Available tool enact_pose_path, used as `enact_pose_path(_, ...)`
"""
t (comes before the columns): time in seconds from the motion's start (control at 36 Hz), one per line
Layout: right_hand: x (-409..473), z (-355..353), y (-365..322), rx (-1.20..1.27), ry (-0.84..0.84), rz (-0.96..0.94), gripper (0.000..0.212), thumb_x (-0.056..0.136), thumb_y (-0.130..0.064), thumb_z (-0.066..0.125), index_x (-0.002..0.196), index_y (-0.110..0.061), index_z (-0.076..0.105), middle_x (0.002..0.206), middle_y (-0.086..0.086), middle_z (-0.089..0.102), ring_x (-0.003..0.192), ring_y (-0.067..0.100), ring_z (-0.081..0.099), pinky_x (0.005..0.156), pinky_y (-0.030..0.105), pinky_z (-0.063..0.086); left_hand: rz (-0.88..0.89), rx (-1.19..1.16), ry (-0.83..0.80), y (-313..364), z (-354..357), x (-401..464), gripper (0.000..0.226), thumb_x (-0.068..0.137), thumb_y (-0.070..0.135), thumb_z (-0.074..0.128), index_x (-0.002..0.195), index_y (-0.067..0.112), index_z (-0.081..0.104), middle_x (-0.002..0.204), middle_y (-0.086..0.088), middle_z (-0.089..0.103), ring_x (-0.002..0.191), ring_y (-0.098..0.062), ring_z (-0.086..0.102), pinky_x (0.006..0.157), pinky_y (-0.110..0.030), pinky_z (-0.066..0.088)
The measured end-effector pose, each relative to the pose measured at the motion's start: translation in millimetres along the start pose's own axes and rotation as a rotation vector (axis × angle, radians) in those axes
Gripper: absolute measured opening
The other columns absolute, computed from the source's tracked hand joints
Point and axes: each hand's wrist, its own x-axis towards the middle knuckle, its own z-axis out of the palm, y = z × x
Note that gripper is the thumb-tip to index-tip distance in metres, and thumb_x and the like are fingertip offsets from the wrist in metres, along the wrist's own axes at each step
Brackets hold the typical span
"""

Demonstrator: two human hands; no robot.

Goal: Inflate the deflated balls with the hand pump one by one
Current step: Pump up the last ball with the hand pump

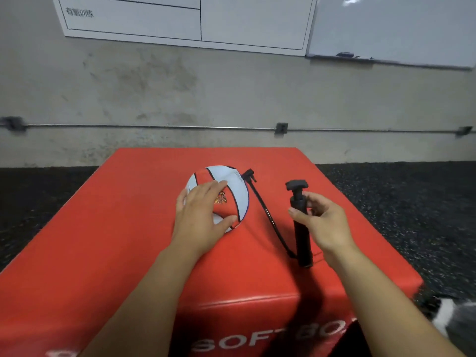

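Head view: one deflated ball point(226, 184), red and white, one black hand pump point(302, 228) with one hose point(265, 210), all on the red soft box point(128, 228) mid-top, toward its far edge. My left hand point(199, 217) lies flat, fingers spread, on the ball. My right hand point(322, 220) loosely pinches the upright pump barrel, thumb and fingers curled around it.

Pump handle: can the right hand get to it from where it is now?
Probably yes. The right hand holds the pump just below the handle, and nothing covers the handle.
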Motion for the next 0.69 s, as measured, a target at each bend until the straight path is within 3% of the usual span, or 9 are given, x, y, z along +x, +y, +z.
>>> enact_pose_path(0.08,-7.1,-5.4,2.7,0.038,0.007,0.027,0.036,0.082,0.006,0.082,0.113,-0.008,0.072,0.095,0.000,0.070,0.064,-0.010,0.057,0.067,0.005,0.045,0.010,0.002,0.044,8.2,2.2,-2.5,0.077,0.077,0.057,0.076,0.147,0.032,0.055,0.154,0.007,0.053,0.145,-0.016,0.043,0.126,-0.053,0.017)
enact_pose_path(0.19,-12.1,-15.4,-6.2,0.026,0.041,0.020,0.030,0.081,0.001,0.085,0.105,-0.013,0.074,0.095,0.000,0.069,0.064,-0.007,0.055,0.069,0.007,0.045,0.090,-0.118,0.086,37.2,10.4,-4.1,0.071,0.080,0.059,0.071,0.143,0.029,0.058,0.146,0.007,0.059,0.140,-0.020,0.051,0.118,-0.052,0.034)
enact_pose_path(0.31,-16.9,-21.7,-11.7,0.046,0.032,0.051,0.024,0.082,-0.004,0.086,0.103,-0.009,0.074,0.085,-0.007,0.064,0.066,0.006,0.048,0.074,0.029,0.046,0.152,-0.382,-0.048,76.2,23.0,-13.9,0.068,0.084,0.043,0.078,0.147,0.028,0.056,0.143,0.011,0.060,0.135,-0.009,0.053,0.117,-0.034,0.039)
enact_pose_path(0.39,-25.3,-19.6,-2.5,0.089,0.034,0.085,0.026,0.084,-0.003,0.084,0.105,-0.007,0.069,0.085,-0.002,0.062,0.070,0.015,0.052,0.075,0.041,0.049,0.135,-0.467,-0.158,92.4,36.9,-21.4,0.072,0.085,0.034,0.080,0.151,0.035,0.051,0.143,0.016,0.060,0.135,-0.002,0.053,0.116,-0.034,0.042)
enact_pose_path(0.47,-28.4,-19.3,6.9,0.184,0.020,0.087,0.026,0.089,-0.003,0.080,0.111,-0.005,0.067,0.094,0.006,0.064,0.077,0.024,0.055,0.066,0.034,0.056,0.105,-0.511,-0.210,96.5,53.6,-21.3,0.077,0.085,0.022,0.083,0.152,0.039,0.049,0.142,0.020,0.060,0.135,0.001,0.053,0.115,-0.038,0.044)
enact_pose_path(0.58,-22.9,-22.5,10.0,0.218,-0.062,0.073,0.030,0.092,0.002,0.074,0.119,0.005,0.060,0.087,0.009,0.062,0.061,0.015,0.056,0.057,0.027,0.055,0.080,-0.584,-0.210,103.5,70.2,-12.5,0.071,0.084,0.010,0.081,0.145,0.036,0.056,0.136,0.020,0.066,0.127,-0.002,0.060,0.112,-0.039,0.048)
enact_pose_path(0.69,-23.2,-29.3,12.0,0.229,-0.142,0.069,0.031,0.094,0.002,0.071,0.122,0.004,0.059,0.100,0.015,0.064,0.063,0.016,0.057,0.059,0.026,0.056,0.041,-0.657,-0.165,120.6,81.8,-3.7,0.072,0.086,0.000,0.074,0.122,0.060,0.056,0.121,0.032,0.068,0.114,-0.001,0.067,0.102,-0.028,0.053)
